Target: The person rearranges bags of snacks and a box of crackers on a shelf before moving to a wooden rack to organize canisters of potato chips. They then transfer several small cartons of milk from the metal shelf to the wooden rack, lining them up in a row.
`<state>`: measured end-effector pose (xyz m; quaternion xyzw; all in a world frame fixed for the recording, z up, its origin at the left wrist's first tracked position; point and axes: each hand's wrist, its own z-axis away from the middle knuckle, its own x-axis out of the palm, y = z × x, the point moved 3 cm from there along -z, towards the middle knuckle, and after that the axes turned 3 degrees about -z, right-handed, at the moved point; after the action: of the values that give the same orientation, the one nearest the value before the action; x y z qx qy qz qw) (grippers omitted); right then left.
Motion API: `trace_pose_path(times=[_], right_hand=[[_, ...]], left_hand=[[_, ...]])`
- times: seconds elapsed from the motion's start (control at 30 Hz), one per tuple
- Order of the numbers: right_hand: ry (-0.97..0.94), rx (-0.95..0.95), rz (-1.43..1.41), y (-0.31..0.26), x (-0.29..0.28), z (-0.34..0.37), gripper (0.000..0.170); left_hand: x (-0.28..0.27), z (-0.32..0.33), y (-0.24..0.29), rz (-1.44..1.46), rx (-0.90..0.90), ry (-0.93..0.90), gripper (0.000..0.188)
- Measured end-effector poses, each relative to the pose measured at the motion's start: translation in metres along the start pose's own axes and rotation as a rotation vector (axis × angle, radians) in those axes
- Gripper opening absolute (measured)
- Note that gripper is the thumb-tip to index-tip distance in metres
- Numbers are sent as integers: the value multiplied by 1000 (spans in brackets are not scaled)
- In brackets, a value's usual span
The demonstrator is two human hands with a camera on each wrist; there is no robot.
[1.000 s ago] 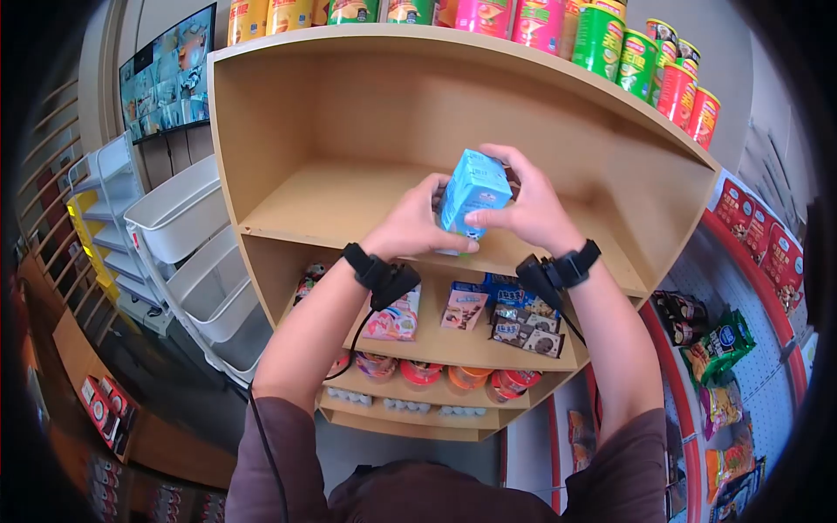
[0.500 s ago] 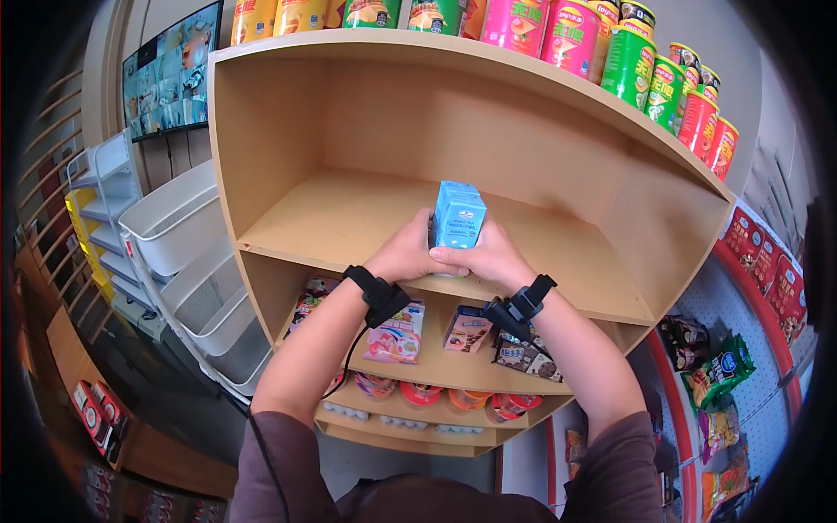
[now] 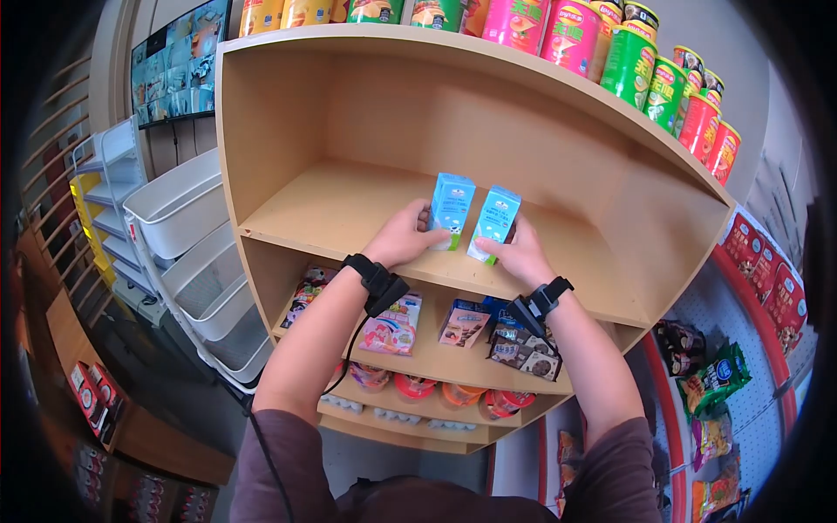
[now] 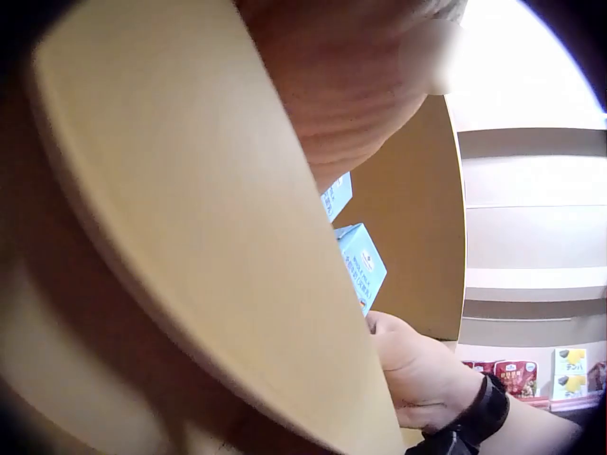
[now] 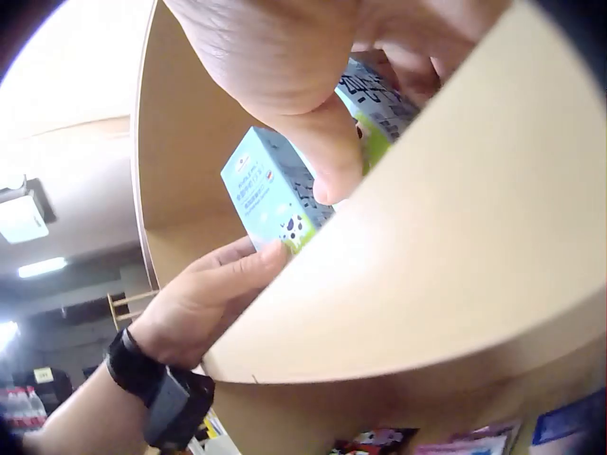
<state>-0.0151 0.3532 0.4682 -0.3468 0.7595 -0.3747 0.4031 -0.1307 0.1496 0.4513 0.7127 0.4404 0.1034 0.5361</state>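
Two light-blue milk cartons with green bases stand side by side, a narrow gap between them, at the front of the wide upper shelf (image 3: 331,205). My left hand (image 3: 403,235) grips the left milk carton (image 3: 452,209), thumb at its lower front and fingers along its outer side. The right milk carton (image 3: 495,222) leans a little to the right in the head view. My right hand (image 3: 525,254) holds it, thumb on the lower front and fingers at the far side. In the right wrist view a cow print shows on the left hand's carton (image 5: 270,185).
Chip cans (image 3: 629,65) line the unit's top. Below the upper shelf lie a pink snack bag (image 3: 391,324), a small box (image 3: 464,322) and dark cookie packs (image 3: 525,350). White bins (image 3: 179,209) stand left; a red-edged rack with snack bags (image 3: 715,379) stands right.
The cartons were held together in both hands, first raised and tilted, then upright and lower. Now they are apart, one in each hand, the right one moved to the right.
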Motion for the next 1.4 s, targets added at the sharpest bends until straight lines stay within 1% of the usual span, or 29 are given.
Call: trace_pose_path(times=[0.07, 0.2, 0.3, 0.4, 0.5, 0.77, 1.0, 1.07, 1.27, 1.4], right_hand=[[-42, 38, -47, -1, 3, -2, 66], [-117, 57, -92, 3, 13, -11, 62], [-113, 12, -86, 25, 20, -19, 59], [-111, -45, -84, 32, 21, -18, 69], [-119, -24, -125, 30, 22, -15, 71], [-95, -17, -87, 21, 23, -8, 70], [-95, -29, -29, 24, 23, -10, 70], [-107, -32, -28, 23, 22, -11, 70], [-114, -43, -55, 27, 23, -13, 69], [-109, -39, -64, 34, 24, -17, 70]], left_hand=[[0, -1, -5, 66, 50, 5, 55], [-1, 3, -3, 125, 58, -22, 54], [-1, 3, -3, 117, 54, -11, 56], [-1, 3, -4, 56, 36, 24, 57], [-1, 2, -9, -5, 37, 56, 57], [-1, -1, -16, 40, 69, 72, 56], [-2, -6, -22, 0, 42, 68, 57], [-3, -3, -16, -51, 11, 78, 57], [-1, 0, -11, -51, 49, 88, 56], [-3, -3, -16, -34, 24, 71, 60]])
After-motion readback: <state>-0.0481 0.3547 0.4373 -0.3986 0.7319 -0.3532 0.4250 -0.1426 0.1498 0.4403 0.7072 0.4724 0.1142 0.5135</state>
